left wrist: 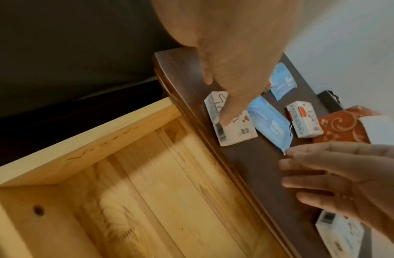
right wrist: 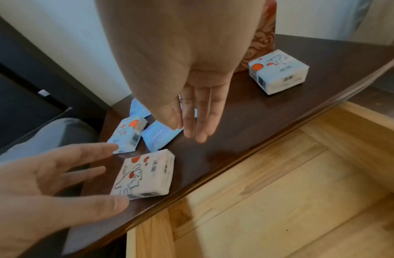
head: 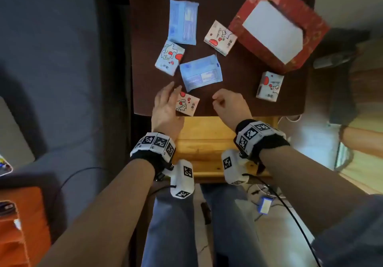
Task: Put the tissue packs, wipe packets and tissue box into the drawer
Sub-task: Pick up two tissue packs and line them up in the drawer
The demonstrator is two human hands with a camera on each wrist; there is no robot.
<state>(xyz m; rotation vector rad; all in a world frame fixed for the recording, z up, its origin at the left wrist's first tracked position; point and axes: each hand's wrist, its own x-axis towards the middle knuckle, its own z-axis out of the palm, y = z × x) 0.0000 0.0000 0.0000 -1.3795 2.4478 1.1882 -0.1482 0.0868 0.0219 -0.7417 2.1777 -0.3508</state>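
Reaching my left hand for the nearest tissue pack — fingers spread beside it; right hand loosely curled, empty — next, pinch it into the drawer.

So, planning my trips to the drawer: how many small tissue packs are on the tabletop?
4: one under the left hand at the front edge, one front right, one beside the tissue box, one left. None seems hidden.

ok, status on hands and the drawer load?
Left hand open, reaching over nearest white cartoon-print tissue pack. Right hand loosely curled, holding nothing. Pale wooden drawer open, nothing in the part visible. Nothing blocking.
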